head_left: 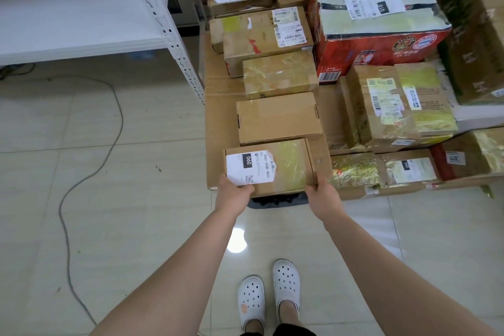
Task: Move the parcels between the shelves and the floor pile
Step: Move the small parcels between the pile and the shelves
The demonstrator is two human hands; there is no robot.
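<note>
Left grip (234,194), right grip (323,195) hold parcel (290,169); tiled floor (141,215), white shelf (68,11).

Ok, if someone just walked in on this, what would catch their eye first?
Likely the left hand and right hand gripping the near corners of the 060-labelled box, at the front of a row of parcels. Next, the big red carton behind it to the right, and the white shelf at upper left.

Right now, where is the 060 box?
Centre of the head view: the 060 box is held by the left hand and right hand, just nearer than the plain box.
</note>
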